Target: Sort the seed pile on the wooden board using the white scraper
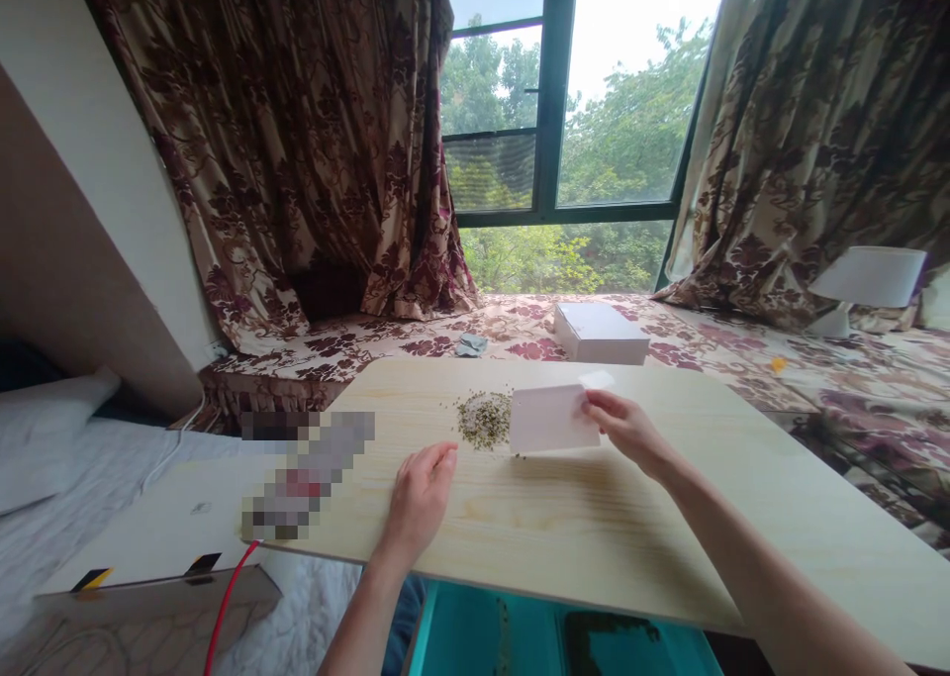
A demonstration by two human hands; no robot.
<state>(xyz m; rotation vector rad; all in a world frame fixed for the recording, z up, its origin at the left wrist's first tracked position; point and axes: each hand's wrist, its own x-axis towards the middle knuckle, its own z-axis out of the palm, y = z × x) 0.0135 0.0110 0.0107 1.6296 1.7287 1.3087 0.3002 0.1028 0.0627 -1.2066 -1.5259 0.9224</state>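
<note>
On the wooden tabletop lies a loose, spread heap of small greenish seeds or beans, too small to name for certain. Pinched at its right edge by my right hand is a white card, tilted over the tabletop at the heap's right side, its left edge close to the grains. Some of the heap may be hidden behind it. My left hand rests on the tabletop just left of and nearer than the heap, fingers curled together. Its palm is hidden.
A pixelated object lies on the left, a red cable hanging near it. Below the front edge is a turquoise open drawer or bin. A white box and lamp stand on the window ledge.
</note>
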